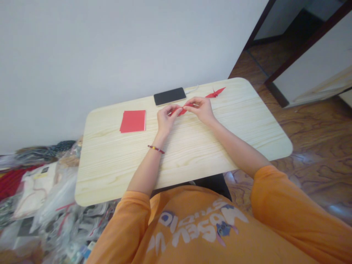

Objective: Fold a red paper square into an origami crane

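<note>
Between my two hands is a folded piece of red paper [182, 112], held just above the middle of the table. My left hand [167, 116] pinches its left end with thumb and fingers, and a beaded bracelet circles that wrist. At the other end, my right hand [201, 108] grips the paper between thumb and forefinger. The fingertips nearly meet, so much of the paper's shape is hidden. Just beyond my right hand lies a red origami crane [216, 93] with a narrow, pointed body.
A stack of square red paper sheets [133, 121] lies on the left of the pale wooden table [115, 165]. Near the wall is a black-screened phone [169, 96] with a white cable [191, 90]. Plastic bags and clothes [55, 198] are heaped on the floor at left.
</note>
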### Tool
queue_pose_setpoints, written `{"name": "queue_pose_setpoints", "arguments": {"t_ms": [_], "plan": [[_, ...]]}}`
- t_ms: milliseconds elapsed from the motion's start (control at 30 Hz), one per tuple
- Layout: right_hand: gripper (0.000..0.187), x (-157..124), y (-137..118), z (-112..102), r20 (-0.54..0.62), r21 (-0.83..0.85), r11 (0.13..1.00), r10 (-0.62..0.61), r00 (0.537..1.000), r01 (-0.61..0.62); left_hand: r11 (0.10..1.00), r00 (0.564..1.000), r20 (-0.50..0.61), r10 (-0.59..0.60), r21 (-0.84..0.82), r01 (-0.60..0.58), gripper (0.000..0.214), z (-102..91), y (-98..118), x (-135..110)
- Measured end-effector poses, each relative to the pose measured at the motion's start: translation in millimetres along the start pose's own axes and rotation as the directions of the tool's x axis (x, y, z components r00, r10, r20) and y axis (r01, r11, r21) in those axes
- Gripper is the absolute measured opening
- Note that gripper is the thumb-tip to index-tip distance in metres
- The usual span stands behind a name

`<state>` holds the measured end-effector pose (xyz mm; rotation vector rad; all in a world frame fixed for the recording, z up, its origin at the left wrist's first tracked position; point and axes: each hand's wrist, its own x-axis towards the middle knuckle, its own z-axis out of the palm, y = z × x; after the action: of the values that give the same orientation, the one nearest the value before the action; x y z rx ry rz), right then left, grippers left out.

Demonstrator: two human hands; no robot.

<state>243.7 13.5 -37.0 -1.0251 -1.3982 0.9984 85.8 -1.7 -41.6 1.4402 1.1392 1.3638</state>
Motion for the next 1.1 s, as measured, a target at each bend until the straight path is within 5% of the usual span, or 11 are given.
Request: {"name": "queue_pose_setpoints", "arguments": {"t_ms": [533,1100], "plan": [[0.019,2.2,5.2,-2.0,0.063,0.018,1.000,0.005,0.998,-0.006,1.000,1.000,0.007,-0.001,-0.009,0.001,0.023,0.4,-1.8,0.5],[0.035,1.9,0.9,-3.0,0.098,0.110,0.994,0.001,0.995,-0.012,1.000,1.000,-0.030,0.002,-0.008,-0.002,0.026,-0.3,-1.3,1.5]]}}
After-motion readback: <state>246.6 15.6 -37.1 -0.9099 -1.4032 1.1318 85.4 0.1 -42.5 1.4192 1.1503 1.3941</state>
